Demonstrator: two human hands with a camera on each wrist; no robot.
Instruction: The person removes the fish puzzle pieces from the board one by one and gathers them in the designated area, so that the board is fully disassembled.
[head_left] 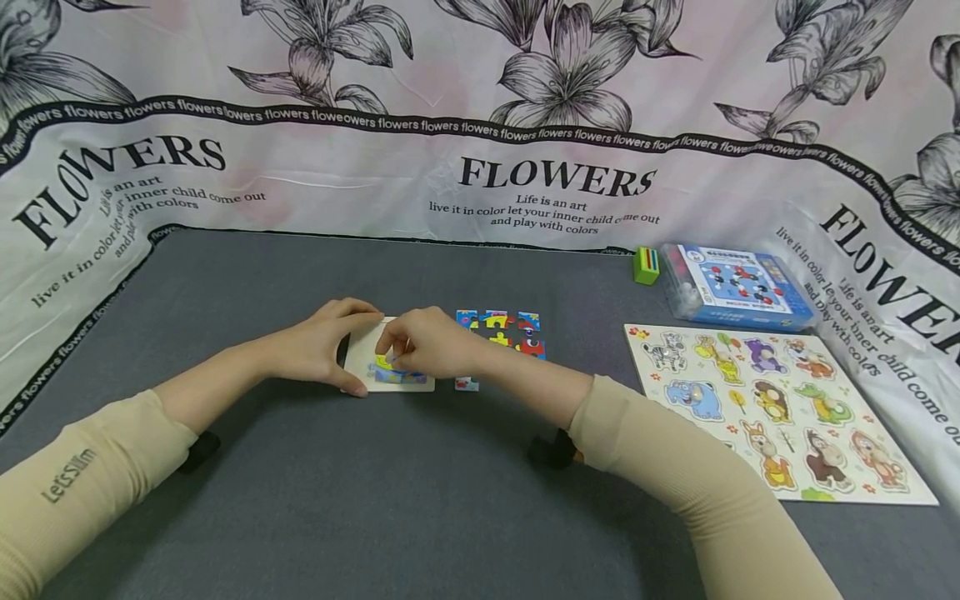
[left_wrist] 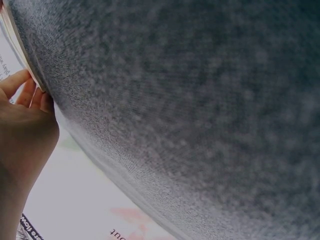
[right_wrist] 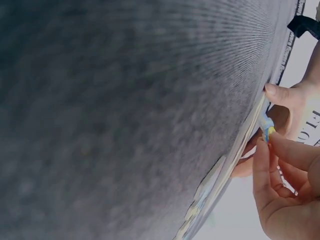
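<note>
My left hand (head_left: 318, 340) holds a small pale puzzle board (head_left: 362, 343) at its left side, with the thumb at the near edge and fingers at the far edge. Partly assembled blue and yellow jigsaw pieces (head_left: 401, 377) lie along the board's near part. Over the board, my right hand (head_left: 435, 340) pinches a small blue and yellow puzzle piece (right_wrist: 267, 125) between thumb and index finger. Just right of the board, loose colourful puzzle pieces (head_left: 529, 320) lie in rows, some of them hidden by the right hand and forearm.
On the right of the grey table (head_left: 337, 492) lies a large animal puzzle board (head_left: 757, 392). Behind it are a blue plastic case (head_left: 738, 287) and a small green block (head_left: 646, 266). A flower-printed cloth (head_left: 360, 183) rises along the table's back and sides.
</note>
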